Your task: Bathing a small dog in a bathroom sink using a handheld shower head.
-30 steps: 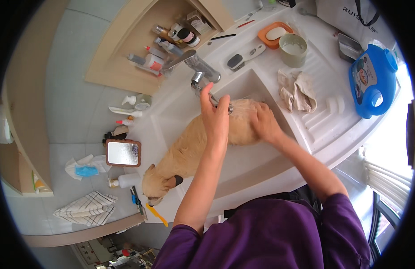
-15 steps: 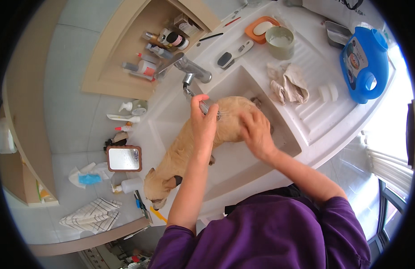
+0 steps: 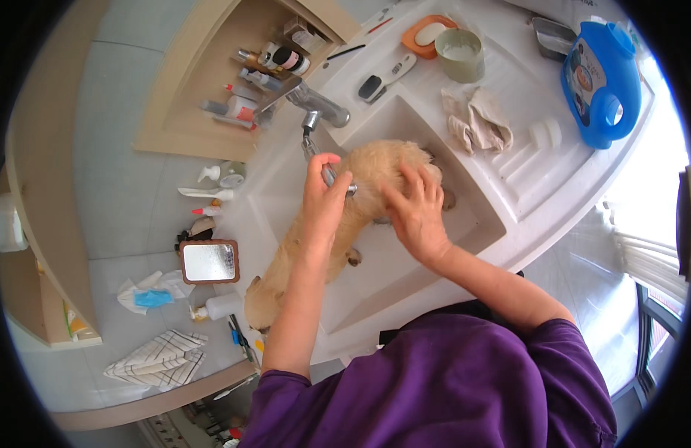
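Note:
A light tan dog stands in the white sink, its rump toward the far right and its head at the near left, partly behind my left forearm. My left hand is wrapped round a chrome pull-out spray head, its nozzle turned toward the dog's back. The hose runs from it up to the faucet. My right hand lies on the dog's hindquarters with its fingers spread in the wet fur.
On the ribbed ledge to the right lie a beige cloth, a green cup, a brush and a blue jug. Leftward are a framed mirror, a checked cloth and a niche of bottles.
My right hand has shifted slightly left and down over the dog's hindquarters, its fingers more spread. My left hand has moved a little left with the spray head. The dog's head is now more hidden.

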